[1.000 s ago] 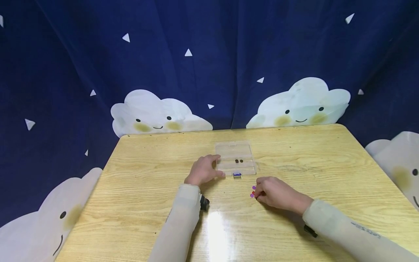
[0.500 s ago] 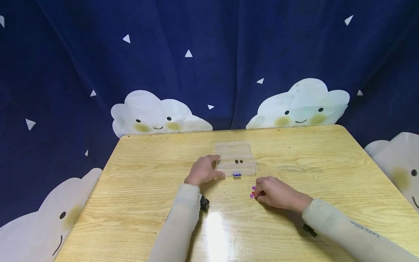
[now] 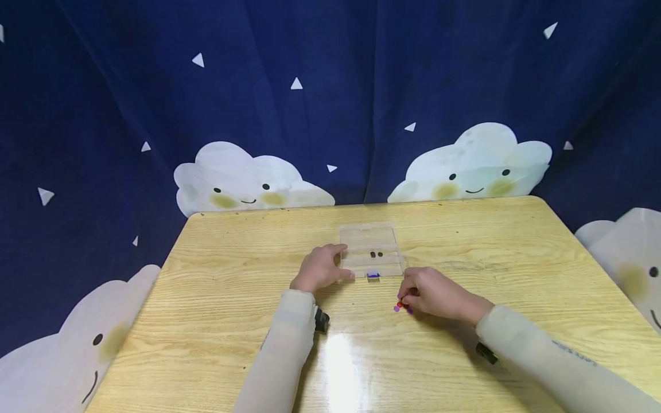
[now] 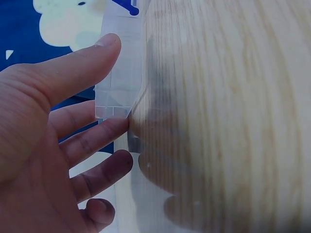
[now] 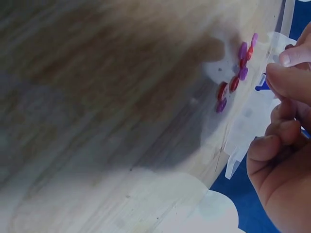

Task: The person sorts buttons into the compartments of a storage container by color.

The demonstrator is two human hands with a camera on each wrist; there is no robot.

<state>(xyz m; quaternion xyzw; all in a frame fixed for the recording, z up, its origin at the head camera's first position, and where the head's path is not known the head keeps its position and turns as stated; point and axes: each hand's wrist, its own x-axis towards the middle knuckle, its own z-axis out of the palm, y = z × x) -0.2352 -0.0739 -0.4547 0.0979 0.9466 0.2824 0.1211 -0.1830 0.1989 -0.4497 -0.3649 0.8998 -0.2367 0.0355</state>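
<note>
A clear plastic box (image 3: 369,265) with a blue latch (image 3: 373,275) stands open mid-table, its lid (image 3: 366,234) folded back. Two small dark round pieces (image 3: 376,254) lie inside it. My left hand (image 3: 321,268) holds the box's left end between thumb (image 4: 92,58) and fingers. My right hand (image 3: 434,292) is just in front of the box's right corner, thumb and forefinger pinched together, apparently on a small button that the fingers mostly hide. Under it on the table are several red buttons (image 5: 234,83) and purple buttons (image 5: 221,105).
The light wooden table (image 3: 232,298) runs back to a dark blue curtain (image 3: 330,103) with clouds and white triangles. Both forearms wear pale sleeves (image 3: 286,350) and black wrist cameras (image 3: 321,321). Glare (image 3: 341,367) lies on the tabletop near the front.
My right hand stayed low at the buttons, then moved slightly up and toward the box, uncovering another purple button. My left hand and the box have stayed put.
</note>
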